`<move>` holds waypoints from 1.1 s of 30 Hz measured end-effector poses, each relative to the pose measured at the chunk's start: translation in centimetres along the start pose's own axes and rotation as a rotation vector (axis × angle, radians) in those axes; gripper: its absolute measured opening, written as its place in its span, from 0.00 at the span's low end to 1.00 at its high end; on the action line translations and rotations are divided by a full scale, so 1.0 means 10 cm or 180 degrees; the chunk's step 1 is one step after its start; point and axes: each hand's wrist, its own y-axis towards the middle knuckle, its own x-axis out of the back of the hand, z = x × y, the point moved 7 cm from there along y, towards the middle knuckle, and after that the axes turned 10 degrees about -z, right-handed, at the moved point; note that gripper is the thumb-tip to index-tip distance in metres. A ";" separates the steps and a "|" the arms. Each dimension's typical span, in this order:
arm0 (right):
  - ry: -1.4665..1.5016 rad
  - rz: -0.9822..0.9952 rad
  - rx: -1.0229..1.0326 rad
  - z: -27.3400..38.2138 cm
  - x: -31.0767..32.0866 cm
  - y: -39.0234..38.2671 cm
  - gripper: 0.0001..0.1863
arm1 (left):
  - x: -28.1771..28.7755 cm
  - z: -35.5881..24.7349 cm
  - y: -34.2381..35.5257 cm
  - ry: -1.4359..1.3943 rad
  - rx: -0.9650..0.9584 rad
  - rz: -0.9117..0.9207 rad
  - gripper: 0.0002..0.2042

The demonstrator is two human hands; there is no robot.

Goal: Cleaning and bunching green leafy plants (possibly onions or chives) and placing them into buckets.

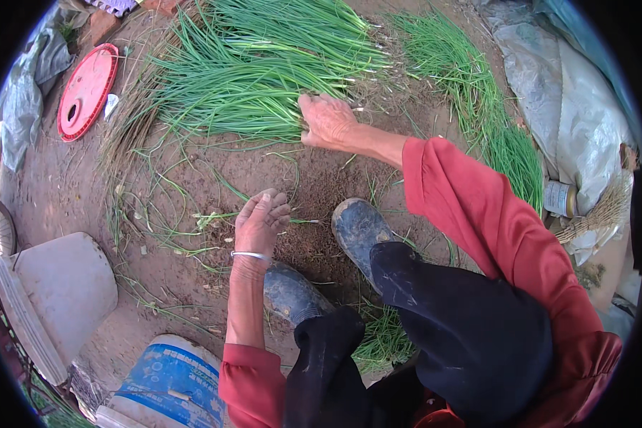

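Observation:
A wide pile of green onions [242, 85] lies on the soil at the top, white root ends toward the right. My right hand [328, 121] reaches to its near edge, fingers closed round the stems close to the root ends. Lower and to the left, my left hand [262, 216], with a silver bangle at the wrist, is curled in front of my boots. A single green onion [304, 221] crosses it, the pale end showing to the right and leaves to the left; its middle is hidden by the fingers.
More greens [471, 93] stretch along the right beside plastic sheeting [549, 93], a tin can [560, 198] and a straw broom [599, 210]. A red lid [88, 93] lies at left. A white bucket [64, 292] and a blue-and-white bucket [175, 381] stand lower left. Loose trimmings litter the ground.

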 end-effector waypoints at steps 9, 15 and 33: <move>0.1543 0.1264 0.0136 0.83 -0.25 -0.61 0.21 | 0.34 0.17 0.13 -0.0203 0.0206 -0.0822 0.24; 0.1447 0.0956 -0.0522 0.34 -0.35 -0.06 0.17 | 0.36 0.05 0.14 0.0250 -0.0170 -0.1344 0.26; 0.3409 0.1667 -0.0869 0.78 -0.30 -0.30 0.23 | 0.15 -0.19 0.04 -0.0337 -0.0743 -0.0620 0.19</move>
